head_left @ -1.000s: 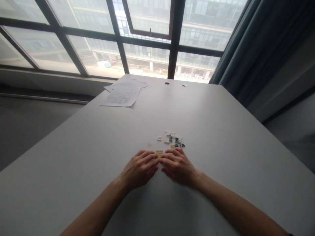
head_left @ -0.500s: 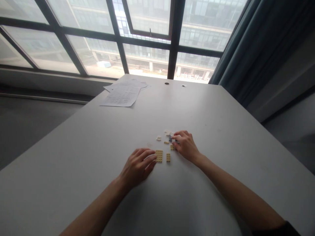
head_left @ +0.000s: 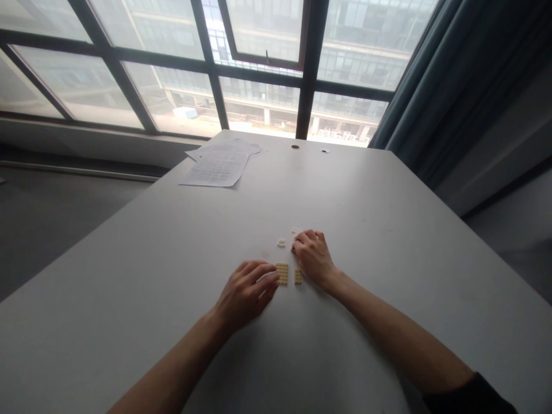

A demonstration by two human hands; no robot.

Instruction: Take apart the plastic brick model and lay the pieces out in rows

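On the white table (head_left: 142, 287), my left hand (head_left: 248, 290) has its curved fingers against the left edge of a tan studded toy-brick plate (head_left: 283, 274). A narrower tan studded brick (head_left: 298, 276) lies just right of that plate, apart from it. Farther back, my right hand (head_left: 314, 256) is over the group of small bricks, fingers bent down and drawn together; what its fingertips hold is hidden. A small white studded brick (head_left: 281, 244) lies left of those fingertips. Beyond them a white piece (head_left: 295, 232) partly shows.
Several printed paper sheets (head_left: 218, 168) lie at the table's far left corner. Two round cable holes, one dark (head_left: 295, 147) and one partly covered (head_left: 325, 151), are near the far edge. Behind stand a large window (head_left: 263, 103) and a dark blue curtain (head_left: 414, 86).
My right hand has moved left and its fingers have drawn together, covering the blue-grey and small tan bricks seen before. My left hand stays at the plate. The view has shifted slightly.
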